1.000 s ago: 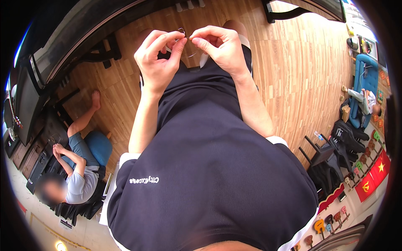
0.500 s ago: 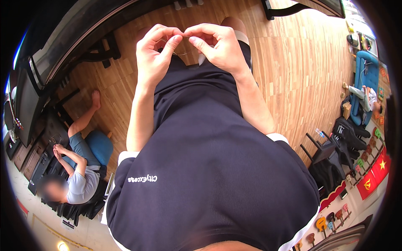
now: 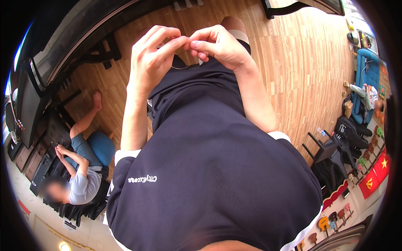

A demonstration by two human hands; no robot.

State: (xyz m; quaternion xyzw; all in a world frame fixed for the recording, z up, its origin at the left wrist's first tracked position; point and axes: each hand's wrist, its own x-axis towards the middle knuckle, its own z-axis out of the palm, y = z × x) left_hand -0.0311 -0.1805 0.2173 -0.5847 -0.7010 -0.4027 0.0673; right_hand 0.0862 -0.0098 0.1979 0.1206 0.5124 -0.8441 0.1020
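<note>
Your left hand and right hand just met, upper centre, above thin, pale, curved wire. Fingers bunched nearly closed; hold hidden.

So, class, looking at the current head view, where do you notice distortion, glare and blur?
Head view: the long edge of the dark furniture bends toward the rim; head view: the wooden floor washes out at upper right; head view: the head of the seated person at lower left is blurred.

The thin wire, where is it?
In the head view, the thin wire curves near the top, left of centre, between the left hand and right hand, against dark clothing.
</note>
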